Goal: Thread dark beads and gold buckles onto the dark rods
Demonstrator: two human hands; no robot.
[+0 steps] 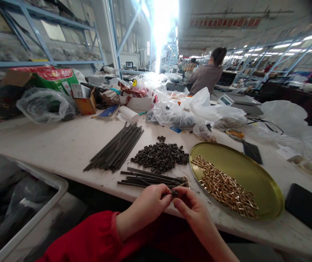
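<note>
Handwork beside the brass tray [243, 163]

A fitting step looks under way: the left hand [147, 203] and right hand [191, 209] both pinch a small dark piece [174, 193] just left of the tray. Seating it likely calls for fine, steady fingertip alignment. In the tray lie shiny gold clips [227, 189]. Left of it sit a heap of matte black rings [160, 156] and thin dark rods [147, 178].

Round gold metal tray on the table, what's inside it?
A heap of small gold metal clips runs from the left rim of the gold tray toward its near edge; the far part is bare. The floor beneath the heap is hidden.
</note>
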